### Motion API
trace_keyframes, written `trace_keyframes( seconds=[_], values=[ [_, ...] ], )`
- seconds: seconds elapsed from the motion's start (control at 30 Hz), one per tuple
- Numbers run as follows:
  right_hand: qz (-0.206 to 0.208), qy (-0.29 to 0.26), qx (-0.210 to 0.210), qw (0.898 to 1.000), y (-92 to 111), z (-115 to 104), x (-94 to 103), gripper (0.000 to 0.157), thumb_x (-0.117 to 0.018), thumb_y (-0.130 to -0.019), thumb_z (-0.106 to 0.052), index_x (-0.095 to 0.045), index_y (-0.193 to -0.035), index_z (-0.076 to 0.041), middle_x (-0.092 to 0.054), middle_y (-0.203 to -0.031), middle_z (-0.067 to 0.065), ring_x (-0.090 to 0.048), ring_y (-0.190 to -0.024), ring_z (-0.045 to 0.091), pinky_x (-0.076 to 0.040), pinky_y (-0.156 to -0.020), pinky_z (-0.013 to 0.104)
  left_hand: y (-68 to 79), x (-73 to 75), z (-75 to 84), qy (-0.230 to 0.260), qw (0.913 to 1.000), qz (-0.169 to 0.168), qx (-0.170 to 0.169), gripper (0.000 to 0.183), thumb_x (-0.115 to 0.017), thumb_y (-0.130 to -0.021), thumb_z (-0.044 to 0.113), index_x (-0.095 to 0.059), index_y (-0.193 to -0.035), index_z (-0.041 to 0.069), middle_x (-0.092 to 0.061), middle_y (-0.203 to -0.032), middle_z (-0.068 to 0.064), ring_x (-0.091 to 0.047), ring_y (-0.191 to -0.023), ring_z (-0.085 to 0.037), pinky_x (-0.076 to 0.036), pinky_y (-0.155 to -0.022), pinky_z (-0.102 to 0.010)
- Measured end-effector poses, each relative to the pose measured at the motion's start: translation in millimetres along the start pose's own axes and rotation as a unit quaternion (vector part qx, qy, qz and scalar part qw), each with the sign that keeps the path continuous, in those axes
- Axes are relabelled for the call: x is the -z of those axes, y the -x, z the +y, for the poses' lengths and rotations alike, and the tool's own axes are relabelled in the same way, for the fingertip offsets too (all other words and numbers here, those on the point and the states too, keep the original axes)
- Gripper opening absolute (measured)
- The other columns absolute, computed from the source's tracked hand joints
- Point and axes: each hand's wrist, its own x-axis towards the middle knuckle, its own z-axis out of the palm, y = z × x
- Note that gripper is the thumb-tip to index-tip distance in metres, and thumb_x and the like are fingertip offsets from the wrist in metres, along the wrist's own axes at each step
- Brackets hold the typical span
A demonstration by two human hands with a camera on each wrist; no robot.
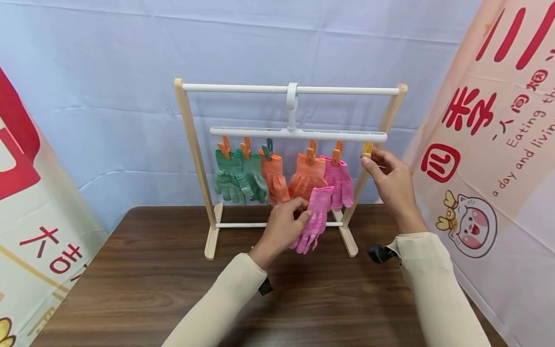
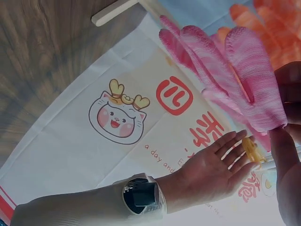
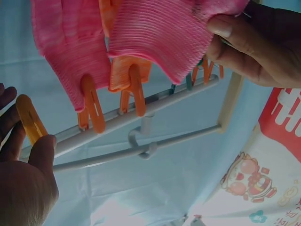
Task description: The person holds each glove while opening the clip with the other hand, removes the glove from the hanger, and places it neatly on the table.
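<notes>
My left hand (image 1: 284, 224) pinches a loose pink glove (image 1: 317, 217) near its cuff, in front of the hanging gloves. The glove's fingers point down in the head view. At the right end of the white hanger (image 1: 256, 131), my right hand (image 1: 393, 180) holds a yellow clothespin (image 1: 367, 149) between thumb and fingers. The right wrist view shows that yellow clothespin (image 3: 31, 117) on the hanger bar with no glove in it. Just left of it, an orange clothespin (image 1: 337, 153) clips another pink glove (image 1: 340, 183) by its cuff.
Two green gloves (image 1: 231, 178) and two orange gloves (image 1: 273, 178) hang further left from orange and teal clothespins. A wooden rack with a white top rod (image 1: 238, 88) carries the hanger and stands on a brown table (image 1: 143, 274). Printed cloths (image 1: 472, 193) hang at the sides.
</notes>
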Motion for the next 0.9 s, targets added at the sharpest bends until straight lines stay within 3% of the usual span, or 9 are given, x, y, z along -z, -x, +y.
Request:
trace_keyframes(
  seconds=[0.3,0.9],
  values=[
    [-0.001,0.025,-0.006,1.000,3,1,-0.5,0.046,-0.059,-0.087,-0.040,-0.057,-0.123,-0.011,-0.061,-0.112,0.008,-0.055,-0.098,0.013,-0.043,-0.079,0.019,20.3,25.5,-13.6,-0.008,0.9997,-0.005,0.024,0.005,-0.060,-0.089,0.022,-0.063,-0.090,0.019,-0.058,-0.074,0.010,-0.048,-0.059,-0.008,-0.043,-0.055,-0.025],
    [0.020,0.069,0.000,0.997,4,-1,-9.6,0.048,-0.059,-0.086,-0.043,-0.059,-0.118,-0.007,-0.062,-0.109,0.010,-0.059,-0.096,0.021,-0.042,-0.072,0.011,44.8,74.9,-57.7,-0.033,0.9968,0.036,0.063,0.007,-0.062,-0.087,0.022,-0.065,-0.088,0.015,-0.057,-0.070,0.009,-0.051,-0.064,-0.009,-0.043,-0.062,-0.029]
  ],
)
